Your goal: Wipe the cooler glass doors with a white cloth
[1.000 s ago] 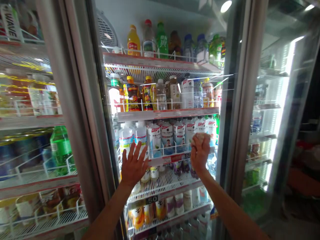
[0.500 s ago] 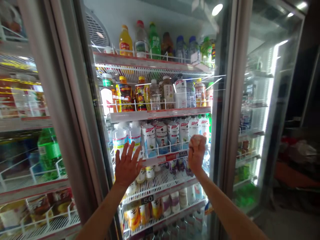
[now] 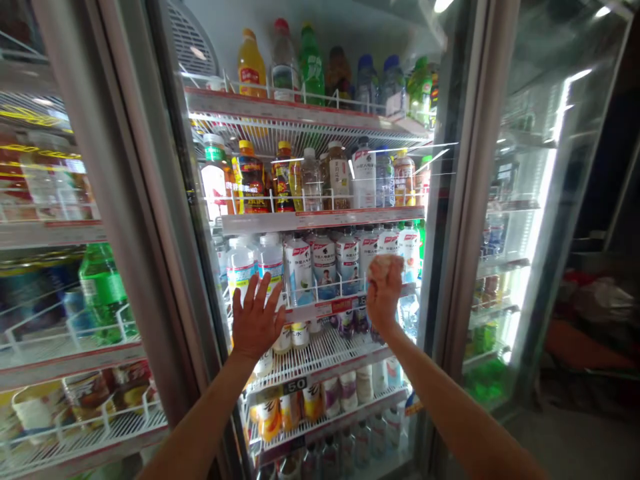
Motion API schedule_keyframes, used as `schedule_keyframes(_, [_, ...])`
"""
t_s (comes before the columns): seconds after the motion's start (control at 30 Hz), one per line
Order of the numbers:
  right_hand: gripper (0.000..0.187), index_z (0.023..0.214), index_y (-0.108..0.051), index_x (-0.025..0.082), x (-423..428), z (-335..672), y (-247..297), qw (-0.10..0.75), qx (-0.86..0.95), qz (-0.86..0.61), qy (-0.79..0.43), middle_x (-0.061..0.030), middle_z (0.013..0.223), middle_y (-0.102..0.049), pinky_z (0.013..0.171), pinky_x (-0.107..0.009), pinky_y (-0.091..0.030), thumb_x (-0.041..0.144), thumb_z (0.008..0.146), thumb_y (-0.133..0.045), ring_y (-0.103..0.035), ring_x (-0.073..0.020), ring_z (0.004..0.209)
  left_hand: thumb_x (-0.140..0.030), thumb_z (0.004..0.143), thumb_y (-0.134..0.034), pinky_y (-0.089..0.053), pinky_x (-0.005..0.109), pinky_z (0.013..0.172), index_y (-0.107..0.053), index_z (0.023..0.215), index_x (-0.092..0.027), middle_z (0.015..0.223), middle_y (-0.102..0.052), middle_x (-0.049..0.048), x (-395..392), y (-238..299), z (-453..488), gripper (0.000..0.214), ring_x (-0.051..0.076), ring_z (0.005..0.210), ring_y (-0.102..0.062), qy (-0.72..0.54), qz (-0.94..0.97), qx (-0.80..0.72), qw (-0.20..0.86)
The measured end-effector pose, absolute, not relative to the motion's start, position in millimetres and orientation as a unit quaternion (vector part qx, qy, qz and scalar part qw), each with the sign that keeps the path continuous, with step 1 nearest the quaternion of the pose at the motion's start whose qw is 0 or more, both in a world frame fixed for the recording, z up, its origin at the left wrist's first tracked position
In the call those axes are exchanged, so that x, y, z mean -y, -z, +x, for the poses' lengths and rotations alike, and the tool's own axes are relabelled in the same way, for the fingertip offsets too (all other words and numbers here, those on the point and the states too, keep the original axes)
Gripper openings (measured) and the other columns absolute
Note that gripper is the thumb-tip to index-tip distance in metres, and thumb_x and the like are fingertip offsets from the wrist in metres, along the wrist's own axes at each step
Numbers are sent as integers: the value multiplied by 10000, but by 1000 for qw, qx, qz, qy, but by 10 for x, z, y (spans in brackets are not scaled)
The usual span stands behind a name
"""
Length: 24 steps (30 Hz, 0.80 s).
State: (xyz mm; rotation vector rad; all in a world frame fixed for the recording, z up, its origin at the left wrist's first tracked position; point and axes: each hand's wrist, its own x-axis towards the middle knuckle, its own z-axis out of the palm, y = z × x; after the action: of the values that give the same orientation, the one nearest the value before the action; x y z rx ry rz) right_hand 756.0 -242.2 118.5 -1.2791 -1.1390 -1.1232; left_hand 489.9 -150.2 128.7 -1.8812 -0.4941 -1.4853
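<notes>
Spread wide and empty, the left hand (image 3: 256, 317) presses its palm and open fingers against the glass door (image 3: 200, 167) of a drinks cooler. The right hand (image 3: 384, 293) is curled almost into a fist against the same pane. A pale patch shows at its top, but whether that is skin or something held is too unclear to tell.

Both hands sit at the red-tagged shelf edge (image 3: 325, 308), the left just below its left end and the right over its right part. Directly above that edge stands a row of white-labelled water bottles (image 3: 299, 270), right behind the glass from the right hand. Small white-capped bottles (image 3: 300, 335) stand just below it, beside the left hand. Higher up, well above the edge, stands an orange juice bottle (image 3: 251, 67).
</notes>
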Motion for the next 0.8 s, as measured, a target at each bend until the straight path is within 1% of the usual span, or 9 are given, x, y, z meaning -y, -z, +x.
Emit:
schedule_keyframes(0.13, [404, 1231, -536, 322, 2296, 6775, -939, 395, 633, -460, 482, 9, 1505, -250, 1124, -466, -198, 212, 847, -474, -186, -231, 1395, -281, 828, -550, -91, 426, 1153, -245, 1422, -284, 1473, -310, 50, 1504, -1292, 4888, 668, 199, 1394, -181, 575, -719, 180, 348])
schedule_keyframes(0.2, [374, 1197, -563, 334, 2331, 6752, -908, 371, 659, -443, 481, 22, 1493, -284, 1129, -451, -189, 222, 848, -487, -217, -215, 1387, -282, 832, -546, -105, 432, 1149, -261, 1418, -274, 1466, -325, 60, 1508, -1292, 4885, 651, 203, 1393, -188, 575, -717, 181, 350])
schedule_keyframes(0.33, [438, 1261, -519, 293, 2430, 7139, -1021, 485, 522, -505, 488, -24, 1534, -164, 1085, -516, -249, 155, 851, -450, -169, -262, 1400, -275, 837, -533, -123, 447, 1142, -270, 1415, -264, 1456, -342, 72, 1508, -1281, 4904, 635, 213, 1393, -180, 571, -714, 194, 354])
schedule_keyframes(0.4, [455, 1288, -495, 274, 2415, 7147, -1032, 513, 484, -517, 485, -42, 1540, -131, 1076, -532, -256, 147, 855, -436, -138, -275, 1406, -276, 837, -530, -117, 450, 1143, -265, 1418, -258, 1455, -341, 76, 1506, -1278, 4920, 638, 218, 1395, -169, 571, -712, 194, 359])
schedule_keyframes(0.47, [436, 1277, -508, 262, 2360, 6937, -955, 482, 533, -508, 476, -49, 1536, -151, 1092, -513, -233, 165, 857, -444, -130, -268, 1408, -282, 838, -531, -107, 449, 1145, -264, 1418, -254, 1455, -339, 79, 1509, -1281, 4920, 639, 220, 1396, -160, 571, -712, 193, 359])
schedule_keyframes(0.57, [381, 1211, -561, 302, 2274, 6543, -785, 392, 651, -460, 459, -20, 1490, -301, 1124, -460, -173, 216, 845, -501, -171, -221, 1401, -275, 849, -518, -119, 439, 1144, -258, 1419, -265, 1459, -331, 74, 1533, -1295, 4856, 627, 214, 1394, -170, 560, -728, 187, 349])
schedule_keyframes(0.63, [355, 1172, -583, 327, 2262, 6479, -752, 371, 678, -441, 457, 2, 1455, -371, 1133, -441, -144, 224, 837, -522, -190, -196, 1396, -256, 858, -502, -138, 435, 1141, -238, 1425, -273, 1473, -305, 73, 1552, -1303, 4769, 625, 212, 1390, -188, 553, -738, 187, 340])
schedule_keyframes(0.7, [349, 1168, -587, 309, 2287, 6609, -815, 402, 642, -460, 463, -6, 1476, -331, 1130, -446, -149, 207, 844, -506, -180, -203, 1400, -240, 861, -492, -140, 435, 1141, -214, 1433, -266, 1491, -260, 80, 1560, -1304, 4677, 636, 217, 1392, -185, 559, -730, 208, 333])
schedule_keyframes(0.8, [364, 1202, -567, 264, 2329, 6844, -964, 479, 538, -509, 471, -43, 1524, -203, 1106, -483, -194, 187, 864, -455, -153, -242, 1406, -237, 859, -499, -122, 450, 1142, -193, 1438, -262, 1513, -193, 85, 1547, -1287, 4612, 656, 230, 1402, -140, 563, -714, 249, 334])
